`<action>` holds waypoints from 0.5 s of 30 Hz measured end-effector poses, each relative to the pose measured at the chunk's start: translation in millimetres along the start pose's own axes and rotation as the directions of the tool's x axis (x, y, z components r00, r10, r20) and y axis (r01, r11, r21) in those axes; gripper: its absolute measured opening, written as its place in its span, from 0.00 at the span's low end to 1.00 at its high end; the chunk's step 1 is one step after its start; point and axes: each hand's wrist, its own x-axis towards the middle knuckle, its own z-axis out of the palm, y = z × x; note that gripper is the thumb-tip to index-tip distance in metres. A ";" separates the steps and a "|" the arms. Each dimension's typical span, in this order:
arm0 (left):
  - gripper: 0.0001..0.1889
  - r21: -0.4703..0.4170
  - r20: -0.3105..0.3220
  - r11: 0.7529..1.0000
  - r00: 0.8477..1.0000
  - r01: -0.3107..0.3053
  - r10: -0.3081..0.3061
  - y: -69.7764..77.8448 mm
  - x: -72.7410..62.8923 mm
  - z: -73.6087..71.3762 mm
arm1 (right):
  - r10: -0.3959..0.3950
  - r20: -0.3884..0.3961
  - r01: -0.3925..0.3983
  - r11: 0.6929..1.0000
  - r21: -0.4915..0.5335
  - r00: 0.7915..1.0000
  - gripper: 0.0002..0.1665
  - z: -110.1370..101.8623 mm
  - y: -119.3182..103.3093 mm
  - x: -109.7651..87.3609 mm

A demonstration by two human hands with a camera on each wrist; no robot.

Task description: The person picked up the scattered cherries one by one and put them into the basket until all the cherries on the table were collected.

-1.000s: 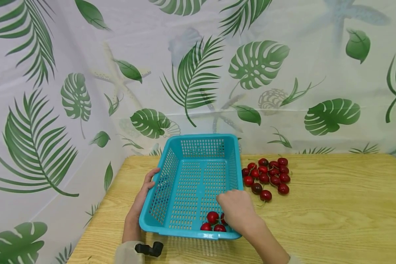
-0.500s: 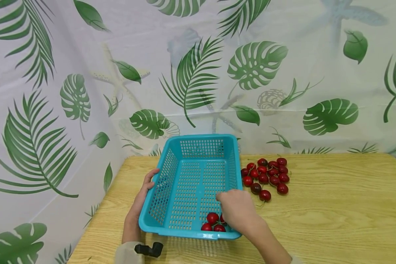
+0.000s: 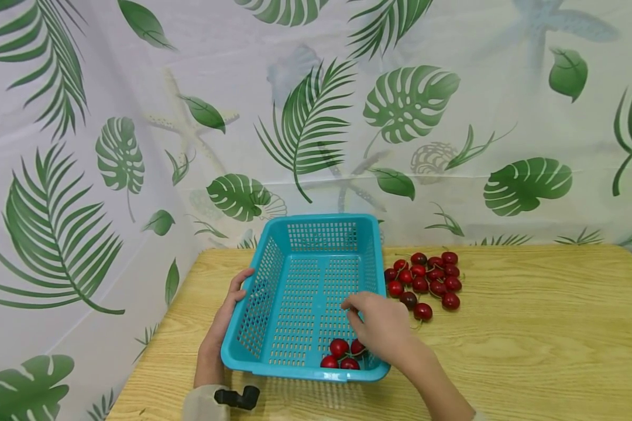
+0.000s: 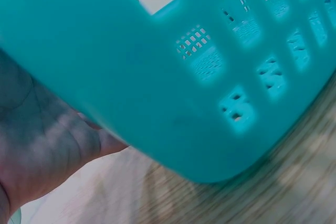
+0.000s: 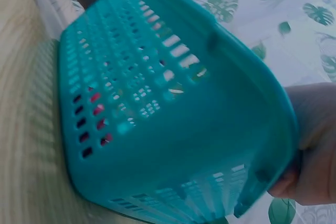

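Observation:
A teal rectangular plastic basket (image 3: 300, 310) with slotted walls and floor sits on the table. My left hand (image 3: 223, 318) holds its left side, fingertips at the rim; in the left wrist view, the palm (image 4: 44, 135) lies against the basket and the fingers are mostly hidden. Over the right rim reaches my right hand (image 3: 381, 327), fingers loosely bent, thumb apart from the index finger, with nothing visible between them. Several red cherries (image 3: 339, 348) lie in the basket's near right corner, just below this hand. In the right wrist view, the fingertips pass behind the basket rim (image 5: 257, 72).
More cherries (image 3: 420, 284), with stems, lie in a loose group on the wooden table (image 3: 532, 333) right of the basket. A white cloth with green leaf prints (image 3: 321, 117) hangs behind and to the left. A black wrist mount (image 3: 237, 398) sits at the left sleeve.
My right hand, a closed fist earlier, has lifted slightly away from the cherries and loosened, with thumb and index finger parted. The left hand and basket have stayed in place.

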 end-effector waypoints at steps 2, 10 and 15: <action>0.25 0.001 0.007 1.000 1.000 -0.006 0.006 -0.2 -0.7 -0.5 | 0.027 -0.020 -0.025 0.996 0.086 0.999 0.07 -4.6 3.1 0.5; 0.25 -0.008 0.011 1.000 1.000 0.002 -0.002 0.7 -1.0 -0.9 | 0.059 -0.152 -0.019 0.968 0.250 0.987 0.09 -18.9 27.7 4.0; 0.25 -0.004 0.002 1.000 1.000 0.009 -0.009 0.9 -0.3 0.0 | 0.148 -0.165 -0.094 0.949 0.300 0.975 0.10 -30.3 45.4 3.1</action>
